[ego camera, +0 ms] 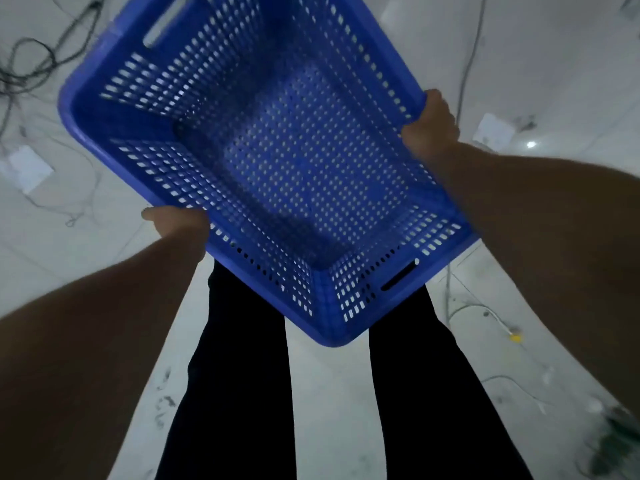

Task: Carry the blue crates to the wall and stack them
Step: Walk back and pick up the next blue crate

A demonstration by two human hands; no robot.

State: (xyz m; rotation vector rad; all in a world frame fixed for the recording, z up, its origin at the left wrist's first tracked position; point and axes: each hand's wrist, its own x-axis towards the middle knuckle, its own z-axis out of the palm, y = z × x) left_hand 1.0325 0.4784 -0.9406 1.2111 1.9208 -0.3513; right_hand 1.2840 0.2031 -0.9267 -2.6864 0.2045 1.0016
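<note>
I've got one blue crate [277, 161] up off the floor, held in front of me at abt waist height, turned diagonal so one corner points down twd my legs. My left hand [178, 221] is clamped on the rim of the near long side, thumb on top. My right hand [431, 128] is clamped on the opposite long rim, fingers curled over the edge. Both arms are bare & stretched out.

Crate is empty inside: perforated walls & base, w/ a slot handle in each short end. No 2nd crate in view, no wall either.

Floor [571, 64] is pale, glossy tile w/ faint grout lines, lit dimly; there's a bright light reflection on the right. Dark cables [31, 64] loop across the upper left. A white flat box [26, 168] sits on the floor at left w/ thin wires trailing off it, another white box [493, 131] at right. A pale cord w/ a yellow end [515, 337] lies lower right, something green & blurry in the bottom right corner, can't tell what. Dark scuff marks on the tile by my left leg. My dark trousers [235, 393] fill the bottom centre.
</note>
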